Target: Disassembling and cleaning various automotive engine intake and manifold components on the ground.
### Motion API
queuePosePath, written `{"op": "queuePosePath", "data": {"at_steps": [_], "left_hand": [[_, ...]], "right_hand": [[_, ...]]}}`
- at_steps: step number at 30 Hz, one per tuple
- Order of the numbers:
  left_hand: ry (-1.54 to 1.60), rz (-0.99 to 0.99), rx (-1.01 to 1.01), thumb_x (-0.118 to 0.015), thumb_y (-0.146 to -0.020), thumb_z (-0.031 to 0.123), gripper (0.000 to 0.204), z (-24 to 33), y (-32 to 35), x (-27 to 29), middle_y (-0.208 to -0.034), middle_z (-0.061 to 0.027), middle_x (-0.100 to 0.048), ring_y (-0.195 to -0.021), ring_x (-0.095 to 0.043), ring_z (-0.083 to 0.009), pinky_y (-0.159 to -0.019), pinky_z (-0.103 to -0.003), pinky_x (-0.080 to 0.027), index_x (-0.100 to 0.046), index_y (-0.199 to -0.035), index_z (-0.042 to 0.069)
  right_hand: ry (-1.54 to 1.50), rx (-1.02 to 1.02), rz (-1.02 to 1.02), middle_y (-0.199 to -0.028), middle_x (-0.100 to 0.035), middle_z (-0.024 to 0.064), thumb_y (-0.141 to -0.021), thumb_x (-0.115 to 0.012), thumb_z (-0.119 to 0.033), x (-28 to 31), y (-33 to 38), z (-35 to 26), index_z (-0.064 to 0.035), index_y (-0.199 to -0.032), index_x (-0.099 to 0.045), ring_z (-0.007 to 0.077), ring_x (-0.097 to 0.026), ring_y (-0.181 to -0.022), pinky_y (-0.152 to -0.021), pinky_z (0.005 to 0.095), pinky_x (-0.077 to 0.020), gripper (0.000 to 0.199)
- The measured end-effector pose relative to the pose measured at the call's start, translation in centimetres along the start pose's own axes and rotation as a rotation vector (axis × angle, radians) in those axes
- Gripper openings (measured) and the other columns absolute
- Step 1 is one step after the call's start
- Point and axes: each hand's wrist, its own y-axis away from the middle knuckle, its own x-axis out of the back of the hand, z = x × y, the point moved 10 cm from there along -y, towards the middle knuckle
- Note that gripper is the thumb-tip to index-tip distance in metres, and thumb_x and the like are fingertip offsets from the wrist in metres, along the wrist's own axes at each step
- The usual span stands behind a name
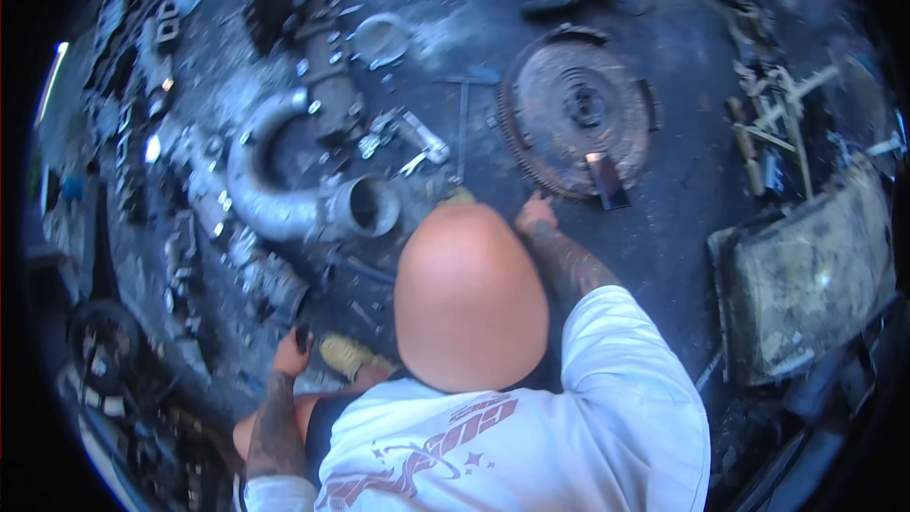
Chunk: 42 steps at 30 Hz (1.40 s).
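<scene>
A large rusty toothed flywheel (559, 95) lies on the dark floor ahead, right of centre. A dark phone (608, 180) rests across its near edge. My right hand (537, 214) is down at the near left rim of the flywheel, fingers curled and close to the teeth. The blur hides whether they grip the rim. Lower down at the left, my left hand (292, 351) is closed round a small dark object (303, 336), its kind too blurred to tell. My bare knee (471, 299) rises between my arms and partly hides a yellow shoe (460, 197).
Left of centre lies a thick curved metal pipe (248, 175). Metal brackets (412, 137) and a T-shaped bar (464, 123) are beside it. A pale, dirty panel (806, 275) stands at the right. Another person's shoe (554, 2) shows beyond the flywheel; scrap parts cover the left side.
</scene>
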Motion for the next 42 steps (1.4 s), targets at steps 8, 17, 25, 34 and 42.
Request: {"op": "queuePosePath", "data": {"at_steps": [8,17,25,34,42], "left_hand": [[-0.052,0.160,0.098,-0.055,-0.088,0.029,0.035,-0.4,0.9,6.5,-0.099,-0.0211,-0.063,-0.091,-0.061,-0.0357,-0.080,-0.040,-0.048,-0.056,-0.109,0.000],[-0.004,0.315,0.104,-0.057,-0.088,0.025,0.029,-2.2,3.1,8.5,-0.096,-0.0210,-0.063,-0.089,-0.062,-0.0330,-0.078,-0.040,-0.048,-0.059,-0.104,0.000],[0.018,0.372,0.068,-0.057,-0.086,0.015,0.020,-1.8,7.9,8.5,-0.093,-0.0208,-0.065,-0.085,-0.063,-0.0340,-0.076,-0.038,-0.049,-0.061,-0.099,0.000],[0.087,0.541,-0.006,-0.057,-0.087,0.019,0.025,2.4,6.6,13.5,-0.097,-0.0201,-0.064,-0.091,-0.061,-0.0355,-0.079,-0.038,-0.048,-0.060,-0.102,0.000],[0.312,0.569,0.070,-0.056,-0.088,0.028,0.032,2.6,4.2,13.7,-0.093,-0.0154,-0.065,-0.085,-0.063,-0.0248,-0.074,-0.032,-0.048,-0.060,-0.103,-0.001]], "right_hand": [[-0.305,-0.257,0.278,-0.129,-0.040,0.0292,-0.078,-0.067,-0.034,0.2,-5.3,5.4,0.0028,-0.123,-0.033,0.0402,-0.054,-0.108,-0.086,0.0463,-0.0463,0.067],[-0.306,-0.142,0.098,-0.093,-0.066,0.0139,-0.080,-0.065,-0.037,-4.3,-12.4,10.3,-0.0044,-0.090,-0.062,0.0302,-0.063,-0.094,-0.082,0.0391,-0.0473,0.034],[-0.382,0.039,0.169,-0.087,-0.065,0.0219,-0.077,-0.066,-0.024,-4.4,-2.4,-5.1,0.0012,-0.091,-0.067,0.0337,-0.065,-0.087,-0.074,0.0426,-0.0502,0.029],[-1.401,0.275,-0.555,-0.090,-0.065,0.0129,-0.084,-0.060,-0.032,-1.5,-3.8,-7.9,0.0001,-0.103,-0.059,0.0232,-0.063,-0.080,-0.071,0.0331,-0.0506,0.037],[-0.745,0.853,0.136,-0.097,-0.061,0.0159,-0.084,-0.052,-0.017,25.3,10.3,-15.9,0.0039,-0.111,-0.052,0.0243,-0.059,-0.086,-0.078,0.0353,-0.0472,0.034]]}}
